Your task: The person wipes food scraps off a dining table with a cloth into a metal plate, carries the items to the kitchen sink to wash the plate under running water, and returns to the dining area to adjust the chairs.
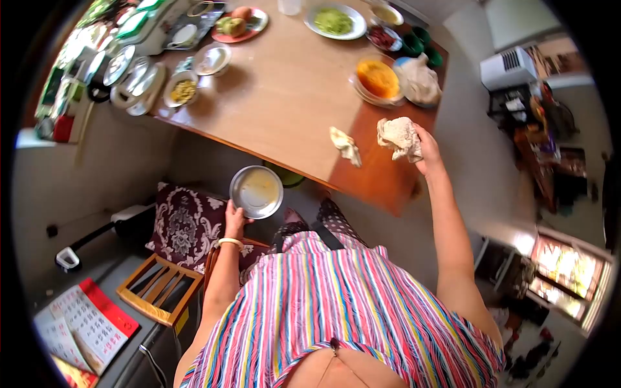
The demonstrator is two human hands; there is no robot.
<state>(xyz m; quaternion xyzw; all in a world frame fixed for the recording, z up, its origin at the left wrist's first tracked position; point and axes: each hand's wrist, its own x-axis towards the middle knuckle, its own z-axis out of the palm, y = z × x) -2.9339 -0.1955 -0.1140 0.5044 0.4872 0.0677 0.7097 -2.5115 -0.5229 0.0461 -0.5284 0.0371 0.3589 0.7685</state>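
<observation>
A: How are the 2 hands [237,223] placed?
B: Left thumb at the rim of 1 metal bowl [273,205], gripping it beyond the table's [278,103] near edge; its other fingers are mostly hidden.
A: And the right hand [425,147]?
B: Fingers bent around 1 crumpled cloth [399,137], by the table's right corner. 1 smaller pale piece [346,146] lies just left

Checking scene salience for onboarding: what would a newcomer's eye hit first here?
Probably the multicoloured striped top, filling the lower middle of the view. Next, the hands: the left grips a metal bowl off the table's near edge, and the right holds a crumpled pale cloth above the near right corner. Beyond that, bright orange food stands out toward the table's right side.
</observation>
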